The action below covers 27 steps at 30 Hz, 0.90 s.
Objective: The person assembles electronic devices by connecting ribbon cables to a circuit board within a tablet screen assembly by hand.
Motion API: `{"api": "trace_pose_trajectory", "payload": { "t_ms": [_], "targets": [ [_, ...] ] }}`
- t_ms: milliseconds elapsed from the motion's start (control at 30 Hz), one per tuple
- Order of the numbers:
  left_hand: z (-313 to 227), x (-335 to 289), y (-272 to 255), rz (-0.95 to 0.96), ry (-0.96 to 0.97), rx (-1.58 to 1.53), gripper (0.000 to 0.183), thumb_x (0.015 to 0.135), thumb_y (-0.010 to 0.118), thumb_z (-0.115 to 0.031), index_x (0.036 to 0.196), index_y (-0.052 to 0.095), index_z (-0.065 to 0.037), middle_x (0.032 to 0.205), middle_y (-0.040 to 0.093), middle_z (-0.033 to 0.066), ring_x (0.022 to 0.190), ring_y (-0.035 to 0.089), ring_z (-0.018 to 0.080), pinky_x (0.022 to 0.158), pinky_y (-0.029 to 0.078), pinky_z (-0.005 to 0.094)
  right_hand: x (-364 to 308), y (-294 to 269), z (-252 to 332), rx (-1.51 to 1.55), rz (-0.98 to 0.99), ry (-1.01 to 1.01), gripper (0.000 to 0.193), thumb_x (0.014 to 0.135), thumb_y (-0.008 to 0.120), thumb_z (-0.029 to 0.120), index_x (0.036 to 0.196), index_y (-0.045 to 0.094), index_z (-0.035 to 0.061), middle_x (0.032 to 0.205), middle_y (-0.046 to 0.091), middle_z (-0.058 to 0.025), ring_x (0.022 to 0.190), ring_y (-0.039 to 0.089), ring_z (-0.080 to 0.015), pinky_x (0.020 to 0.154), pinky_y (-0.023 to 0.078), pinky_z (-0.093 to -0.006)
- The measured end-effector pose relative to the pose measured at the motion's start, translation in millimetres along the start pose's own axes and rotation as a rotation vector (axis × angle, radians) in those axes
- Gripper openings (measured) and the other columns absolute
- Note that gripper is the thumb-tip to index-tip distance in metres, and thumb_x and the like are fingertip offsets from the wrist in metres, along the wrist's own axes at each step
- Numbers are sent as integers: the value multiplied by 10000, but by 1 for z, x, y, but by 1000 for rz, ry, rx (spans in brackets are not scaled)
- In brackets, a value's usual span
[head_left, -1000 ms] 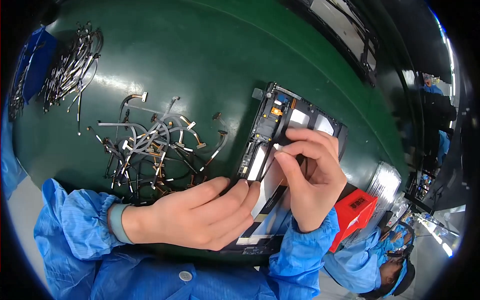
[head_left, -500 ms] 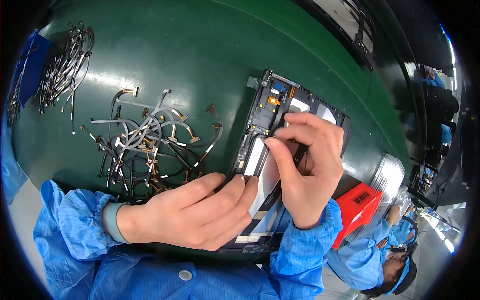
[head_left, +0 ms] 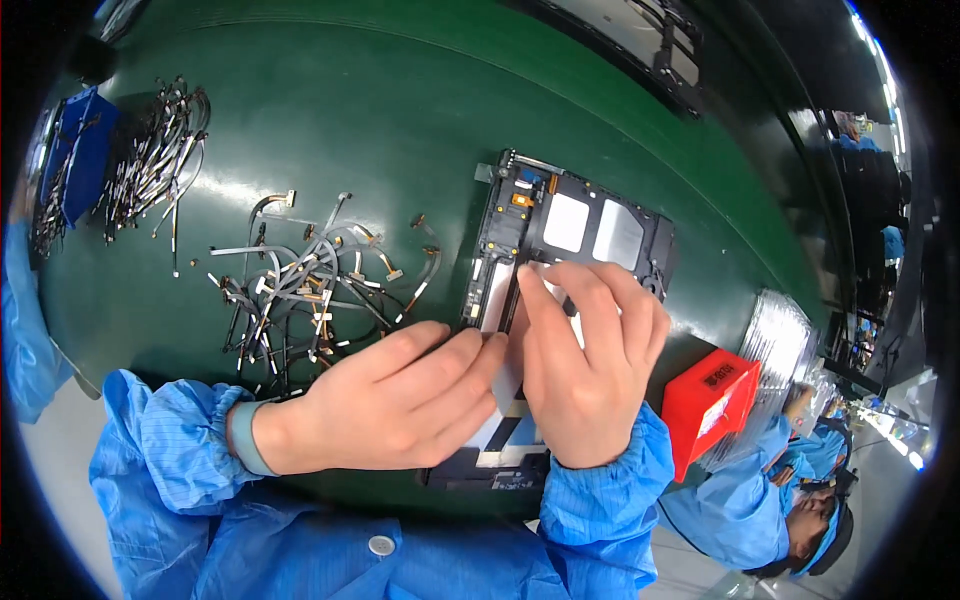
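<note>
A flat black electronic device chassis [head_left: 585, 215] with silver plates lies tilted on the green table in front of me. Along its left part runs a dark thin cable [head_left: 516, 303] beside a pale strip. My left hand [head_left: 400, 405] rests over the chassis's left edge, its fingertips together at the lower end of the cable. My right hand [head_left: 592, 355] reaches over the middle, thumb and fingers drawn close at the cable's upper end. Fingers hide part of the chassis. Left of it lies a tangled pile of grey and black connector cables [head_left: 310, 280].
A blue bin [head_left: 85, 150] and a bundle of thin cables [head_left: 160, 160] sit at the far left. Right of the chassis are a red box [head_left: 710, 400] and clear plastic trays [head_left: 780, 335]. Another person [head_left: 740, 500] works at lower right. A dark frame [head_left: 630, 45] lies at the back.
The right hand has shifted from a raised, curled pinch to a flatter pose lower on the chassis, uncovering the silver plates. The left hand stays by the left edge. The whole view has shifted slightly.
</note>
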<state>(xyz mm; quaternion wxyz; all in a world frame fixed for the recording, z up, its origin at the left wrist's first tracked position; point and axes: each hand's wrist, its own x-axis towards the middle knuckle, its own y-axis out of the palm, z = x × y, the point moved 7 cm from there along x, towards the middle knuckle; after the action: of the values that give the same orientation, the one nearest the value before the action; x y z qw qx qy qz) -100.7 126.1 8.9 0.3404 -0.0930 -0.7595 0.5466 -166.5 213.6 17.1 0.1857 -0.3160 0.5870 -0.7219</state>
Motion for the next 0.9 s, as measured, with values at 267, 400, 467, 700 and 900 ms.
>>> {"api": "trace_pose_trajectory", "payload": {
  "t_ms": [267,400,467,700,900],
  "targets": [
    [5,-25,-24,-27,-42,106,289,711,609,-131,983,702,-96,1020,665,36,880,601,162,763,488,286,-72,-30,-53,242,-149,425,420,808,657,9,1224,599,-1,1319,524,-197,1202,490,-364,1012,396,-420],
    [3,-23,-13,-25,-13,131,251,732,616,-125,971,691,-100,999,652,38,904,595,168,780,486,295,-111,-7,-69,411,-117,576,456,849,627,34,1293,536,-11,1312,532,-209,1198,509,-350,1025,389,-395],
    [2,-23,-11,-16,-3,139,244,739,617,-123,971,687,-97,1000,651,40,910,595,168,784,486,299,-123,1,-67,481,-128,630,467,858,619,43,1310,518,-12,1308,535,-211,1197,516,-343,1024,391,-391],
    [1,-23,-13,36,-95,134,323,742,613,-123,1053,678,-69,928,646,21,891,594,165,788,475,314,-141,18,-77,749,-287,779,482,872,615,80,1332,504,-15,1296,542,-188,1191,529,-273,1032,390,-368],
    [4,-24,-5,52,-55,197,385,742,590,-124,1106,667,-26,911,626,34,877,579,169,770,462,306,-142,20,-78,749,-283,797,497,859,638,110,1323,513,-17,1279,547,-178,1172,537,-270,1031,389,-359]
  ]
}}
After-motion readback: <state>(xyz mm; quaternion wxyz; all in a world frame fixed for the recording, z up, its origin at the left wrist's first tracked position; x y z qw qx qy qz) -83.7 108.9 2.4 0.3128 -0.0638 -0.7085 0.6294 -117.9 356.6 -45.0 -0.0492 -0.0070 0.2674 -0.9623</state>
